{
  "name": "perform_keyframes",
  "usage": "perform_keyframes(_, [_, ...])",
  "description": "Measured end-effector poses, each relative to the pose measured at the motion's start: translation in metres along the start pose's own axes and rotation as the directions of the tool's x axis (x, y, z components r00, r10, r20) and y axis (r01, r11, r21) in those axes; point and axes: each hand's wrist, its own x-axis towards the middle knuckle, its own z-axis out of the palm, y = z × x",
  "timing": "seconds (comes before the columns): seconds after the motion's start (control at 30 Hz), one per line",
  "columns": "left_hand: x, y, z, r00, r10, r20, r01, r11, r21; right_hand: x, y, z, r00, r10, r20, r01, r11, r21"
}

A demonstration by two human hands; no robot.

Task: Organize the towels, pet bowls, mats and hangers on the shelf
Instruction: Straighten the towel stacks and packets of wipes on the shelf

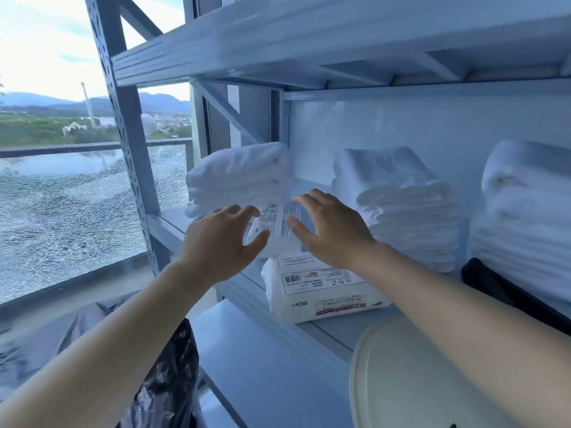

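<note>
A white plastic-wrapped pack with a printed label [275, 225] stands between my two hands on the grey shelf [173, 223]. My left hand [221, 239] touches its left side with loosely spread fingers. My right hand [324, 230] lies against its right side, fingers straight. Under and in front of it lies a second labelled white pack [312, 291]. Folded white towels stand in three stacks: one at the left [241, 174], one in the middle [401, 205], one at the right [525, 217].
A cream round object [401, 375] sits at the lower right on the shelf edge. Something black [485, 282] lies under the right stack. A black plastic bag [167, 381] hangs below. A cracked window [61, 211] is on the left, an upper shelf [309, 47] overhead.
</note>
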Motion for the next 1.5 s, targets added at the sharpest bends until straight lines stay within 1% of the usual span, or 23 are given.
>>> perform_keyframes(0.2, [0.021, -0.020, 0.012, 0.999, 0.029, -0.018, -0.030, 0.999, -0.015, 0.026, -0.003, 0.016, 1.000, -0.011, 0.013, 0.011, 1.000, -0.010])
perform_keyframes(0.33, [0.039, -0.038, 0.020, 0.999, 0.028, -0.036, -0.030, 0.998, -0.050, 0.048, -0.004, 0.026, 1.000, 0.010, 0.017, -0.010, 1.000, -0.018])
perform_keyframes(0.43, [0.053, -0.055, 0.031, 0.998, 0.049, -0.044, -0.051, 0.998, -0.045, 0.066, -0.004, 0.034, 0.999, 0.020, 0.036, -0.018, 0.999, -0.035])
perform_keyframes(0.6, [0.071, -0.091, 0.058, 0.999, 0.055, 0.003, -0.055, 0.999, 0.003, 0.094, 0.000, 0.049, 0.999, 0.033, 0.013, -0.033, 0.997, -0.064])
perform_keyframes(0.77, [0.081, -0.117, 0.083, 0.993, 0.116, 0.026, -0.117, 0.992, 0.039, 0.111, 0.007, 0.067, 0.999, 0.042, 0.027, -0.038, 0.993, -0.116])
perform_keyframes(1.0, [0.105, -0.125, 0.103, 0.967, 0.255, -0.019, -0.254, 0.967, 0.025, 0.131, 0.018, 0.087, 0.994, 0.086, 0.061, -0.078, 0.990, -0.117])
perform_keyframes(1.2, [0.114, -0.127, 0.111, 0.964, 0.263, -0.022, -0.263, 0.964, 0.036, 0.137, 0.022, 0.095, 0.991, 0.110, 0.080, -0.100, 0.988, -0.115])
perform_keyframes(1.3, [0.110, -0.132, 0.113, 0.949, 0.308, -0.070, -0.305, 0.951, 0.060, 0.136, 0.021, 0.101, 0.988, 0.120, 0.099, -0.109, 0.988, -0.108])
perform_keyframes(1.5, [0.119, -0.137, 0.113, 0.935, 0.332, -0.127, -0.320, 0.942, 0.102, 0.136, 0.022, 0.103, 0.983, 0.131, 0.128, -0.120, 0.989, -0.090])
